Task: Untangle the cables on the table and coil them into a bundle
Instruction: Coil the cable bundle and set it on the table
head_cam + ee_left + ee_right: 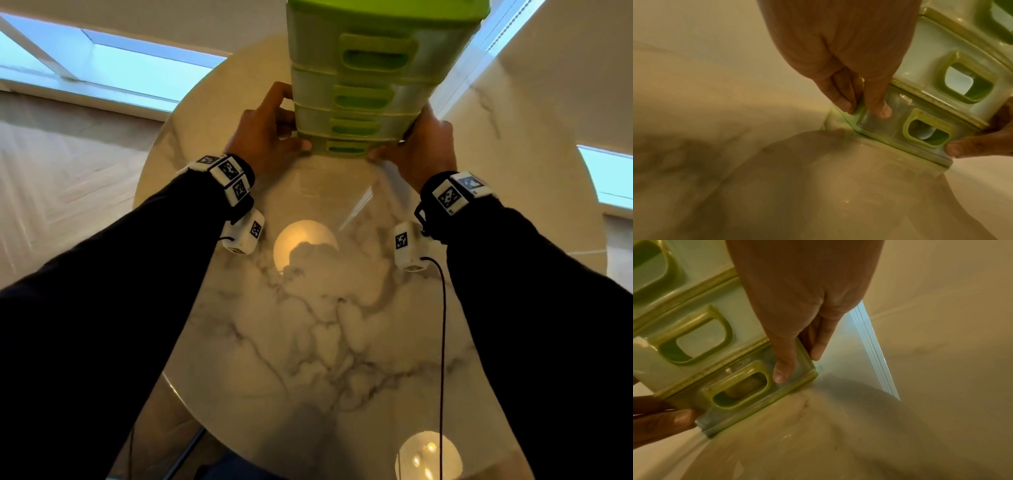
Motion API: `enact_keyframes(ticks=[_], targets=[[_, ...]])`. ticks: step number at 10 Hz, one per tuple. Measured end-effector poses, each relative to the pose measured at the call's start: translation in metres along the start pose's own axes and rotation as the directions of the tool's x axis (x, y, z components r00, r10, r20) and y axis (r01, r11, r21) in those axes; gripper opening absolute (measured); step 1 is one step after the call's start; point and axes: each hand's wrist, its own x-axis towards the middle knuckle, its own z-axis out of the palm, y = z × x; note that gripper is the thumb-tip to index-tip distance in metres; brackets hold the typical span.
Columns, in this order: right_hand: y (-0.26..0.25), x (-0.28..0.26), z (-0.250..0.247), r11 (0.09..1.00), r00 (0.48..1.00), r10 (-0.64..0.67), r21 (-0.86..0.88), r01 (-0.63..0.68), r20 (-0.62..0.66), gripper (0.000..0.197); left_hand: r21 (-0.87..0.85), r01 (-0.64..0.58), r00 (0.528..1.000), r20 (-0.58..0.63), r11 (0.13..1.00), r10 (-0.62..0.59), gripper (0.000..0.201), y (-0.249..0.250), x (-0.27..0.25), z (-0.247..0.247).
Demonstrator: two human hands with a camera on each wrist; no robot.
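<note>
Both-handed, the person held a green drawer unit (370, 89) at its bottom drawer: left hand (270, 130) clamped on the left corner, right hand (424, 144) on the right, thumbs pressed against the drawer front. Unit stood on the round marble table (325, 325). No cables could be made out; one drawer showed something blurred inside.

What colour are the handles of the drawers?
Lime green, on pale translucent drawers; the handles show best in the head view.
</note>
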Motion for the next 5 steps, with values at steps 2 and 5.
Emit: enact_keyframes(ticks=[2,5], targets=[[-0.002,-0.007,0.003,0.998,1.000,-0.028,0.062,0.029,-0.011,0.067,0.044,-0.036,0.999,-0.026,0.998,0.037,0.058,0.004,-0.012,0.003],[0.004,-0.078,-0.013,0.993,0.983,-0.016,0.121,-0.007,0.184,0.054,0.002,0.048,0.995,0.090,0.999,-0.048,0.079,0.012,-0.058,0.004]])
